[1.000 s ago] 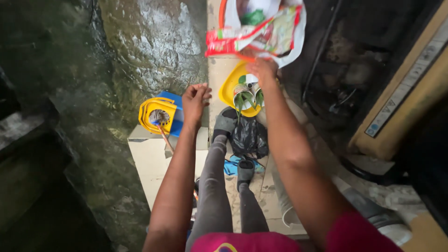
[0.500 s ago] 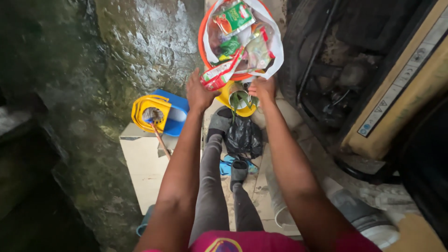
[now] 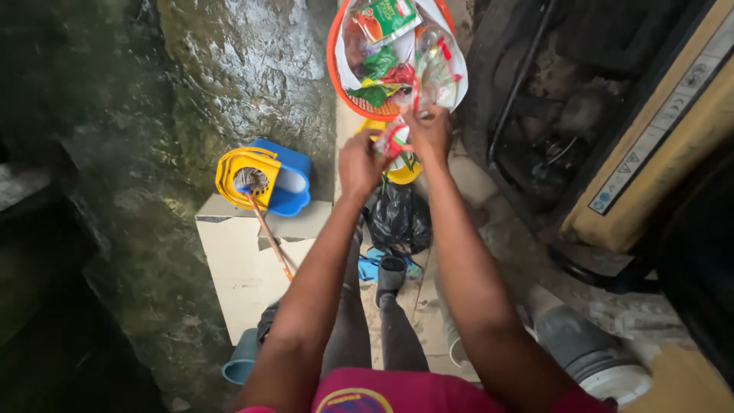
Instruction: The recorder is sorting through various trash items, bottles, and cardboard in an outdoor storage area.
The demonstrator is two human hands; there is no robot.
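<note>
Your left hand and right hand meet just below the round orange plastic basket, which sits at the top of the view on the pale concrete ledge. Between them you hold a small red and white plastic packet: the left fingers are curled closed on its lower end, and the right fingers are pinched shut on its upper end, just beside the crumpled clear plastic bag that hangs over the basket's near rim. The basket is lined with a white bag and filled with green and red sachets. Under your hands a yellow plastic bowl shows partly, and a black plastic bag lies just below it. To the left, on the pale tiled block, stands a blue mop bucket with a yellow wringer, a mop resting in it.
</note>
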